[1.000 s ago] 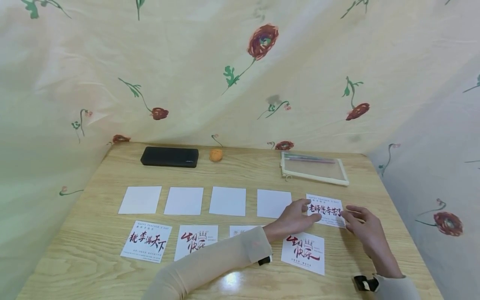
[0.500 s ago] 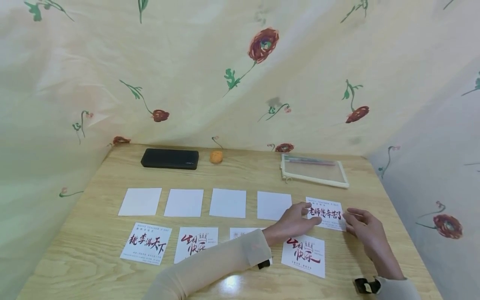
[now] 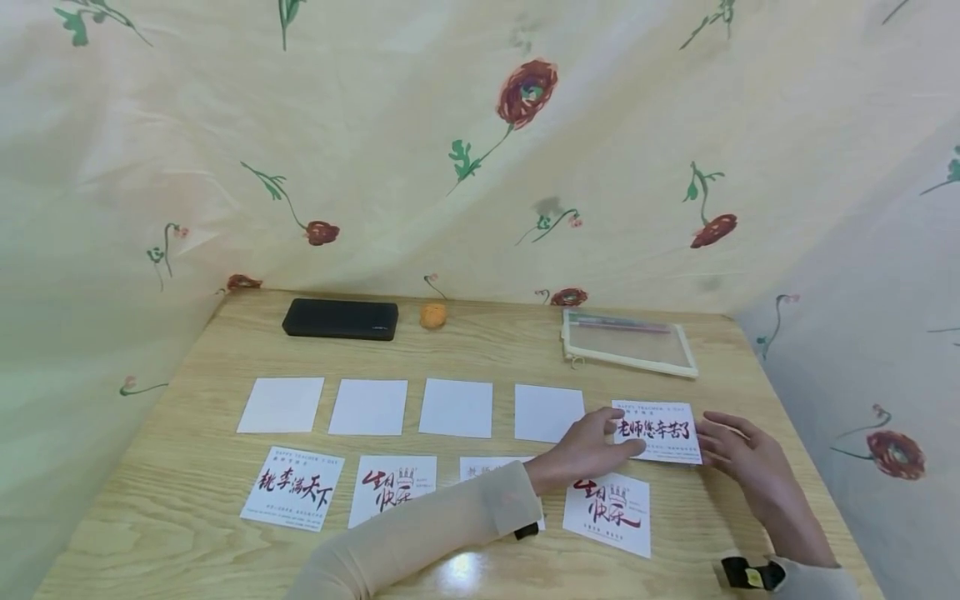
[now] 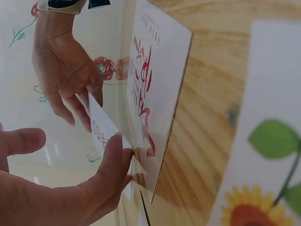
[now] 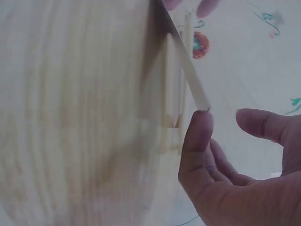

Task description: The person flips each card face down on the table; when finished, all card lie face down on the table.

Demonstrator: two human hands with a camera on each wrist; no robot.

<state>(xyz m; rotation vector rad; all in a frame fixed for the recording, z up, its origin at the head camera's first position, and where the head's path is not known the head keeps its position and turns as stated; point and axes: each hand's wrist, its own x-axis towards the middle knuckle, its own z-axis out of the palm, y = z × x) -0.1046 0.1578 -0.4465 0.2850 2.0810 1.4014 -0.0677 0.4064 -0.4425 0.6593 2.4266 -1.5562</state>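
Note:
A square white greeting card [image 3: 660, 431] with red brush lettering lies between both hands at the right end of the back row. My left hand [image 3: 579, 450] touches its left edge with the fingertips, and the thumb spreads over its face. In the left wrist view, that thumb stands apart from the fingers. My right hand [image 3: 742, 458] supports the right edge from beneath on a fingertip [image 5: 201, 123], its thumb apart. Seen in the right wrist view, the card slants up off the table on that side. A birthday card [image 3: 607, 515] lies just in front of the left hand.
Several blank white cards [image 3: 459, 408] continue the back row leftward. Printed cards [image 3: 292, 487] form the front row, one partly hidden by the left sleeve. Behind stand a black case [image 3: 340, 319], a small orange object [image 3: 432, 316] and a mesh pouch [image 3: 630, 343] with pens.
The card's right side has risen and shifted slightly right. My right hand has moved a little right with it, while my left hand has stayed almost in place.

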